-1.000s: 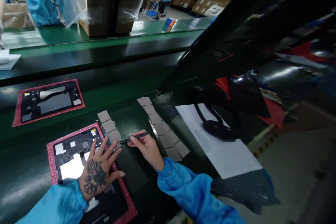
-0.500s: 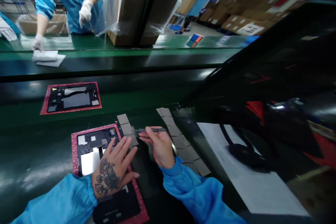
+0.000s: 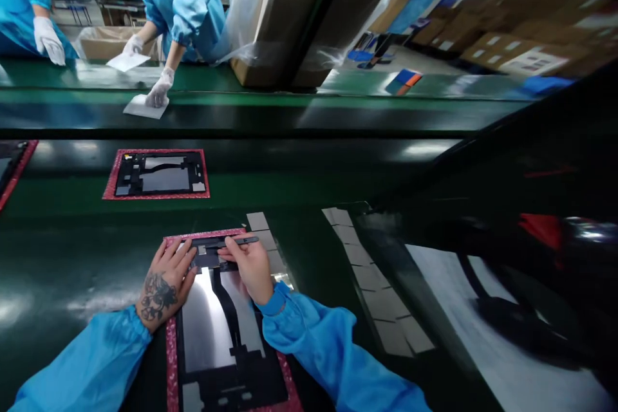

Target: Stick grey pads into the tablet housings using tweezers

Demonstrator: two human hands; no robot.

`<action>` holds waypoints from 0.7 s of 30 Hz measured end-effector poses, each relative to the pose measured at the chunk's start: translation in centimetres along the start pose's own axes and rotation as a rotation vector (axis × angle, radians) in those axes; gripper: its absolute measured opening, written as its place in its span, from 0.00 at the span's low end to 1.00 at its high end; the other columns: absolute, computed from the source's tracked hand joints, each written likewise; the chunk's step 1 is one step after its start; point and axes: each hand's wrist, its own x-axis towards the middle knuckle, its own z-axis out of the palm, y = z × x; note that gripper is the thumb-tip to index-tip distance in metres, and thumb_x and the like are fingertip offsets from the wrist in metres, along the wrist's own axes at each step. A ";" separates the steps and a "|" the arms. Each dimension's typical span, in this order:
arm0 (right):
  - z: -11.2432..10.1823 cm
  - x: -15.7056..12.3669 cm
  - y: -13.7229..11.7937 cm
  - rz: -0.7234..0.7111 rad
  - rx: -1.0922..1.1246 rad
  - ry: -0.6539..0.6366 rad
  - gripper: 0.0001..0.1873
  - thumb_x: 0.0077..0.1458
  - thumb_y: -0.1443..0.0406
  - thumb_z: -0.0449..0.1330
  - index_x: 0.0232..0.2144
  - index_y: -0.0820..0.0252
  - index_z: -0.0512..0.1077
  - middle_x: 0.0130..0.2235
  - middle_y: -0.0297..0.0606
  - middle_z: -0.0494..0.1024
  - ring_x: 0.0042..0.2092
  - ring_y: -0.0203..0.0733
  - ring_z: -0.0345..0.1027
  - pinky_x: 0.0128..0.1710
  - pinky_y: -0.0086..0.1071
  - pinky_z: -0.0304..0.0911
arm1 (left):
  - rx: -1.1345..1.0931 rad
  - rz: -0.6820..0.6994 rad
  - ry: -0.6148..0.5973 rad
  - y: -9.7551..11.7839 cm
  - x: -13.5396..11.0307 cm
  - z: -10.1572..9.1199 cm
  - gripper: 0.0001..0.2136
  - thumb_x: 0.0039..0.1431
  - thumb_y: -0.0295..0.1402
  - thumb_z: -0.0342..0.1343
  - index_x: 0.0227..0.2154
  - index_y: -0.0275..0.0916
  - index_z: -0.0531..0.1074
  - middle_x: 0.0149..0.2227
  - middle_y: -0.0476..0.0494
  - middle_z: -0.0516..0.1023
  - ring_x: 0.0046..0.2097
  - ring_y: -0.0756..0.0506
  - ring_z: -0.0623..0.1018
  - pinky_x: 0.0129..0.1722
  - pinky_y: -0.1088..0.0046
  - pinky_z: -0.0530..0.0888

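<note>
An opened tablet [image 3: 251, 380] lies on a pink bubble-wrap sheet [image 3: 172, 360] in front of me, its silver inner plates and black ribbon cable showing. My left hand [image 3: 167, 283] rests over its upper left corner with the fingers stretched out. In a pinch, my right hand [image 3: 248, 264] holds slim dark tweezers [image 3: 248, 241] pointing left over the tablet's top end. Whether the tips grip anything is too small to tell. Beside the right hand runs a short strip of grey square pads [image 3: 257, 221], partly covered by the hand.
Another tablet [image 3: 167, 178] on pink wrap lies farther back, and part of a third [image 3: 9, 161] shows at the left edge. More grey pads [image 3: 371, 280] lie to the right, near a white paper sheet [image 3: 449, 296]. Across the line, gloved co-workers handle white sheets [image 3: 145, 107] beside a large carton [image 3: 294, 26].
My right hand has brought the tweezers left from the grey pads to over the tablet's top. My left hand has shifted to its upper left corner. The view has turned left.
</note>
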 end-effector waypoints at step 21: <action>-0.5 -0.4 0.2 0.009 -0.076 0.014 0.22 0.46 0.50 0.66 0.30 0.60 0.66 0.25 0.34 0.75 0.29 0.42 0.75 0.30 0.31 0.72 | -0.017 -0.023 -0.031 0.4 0.0 0.2 0.17 0.65 0.32 0.45 0.53 0.37 0.69 0.58 0.39 0.65 0.61 0.37 0.61 0.60 0.50 0.58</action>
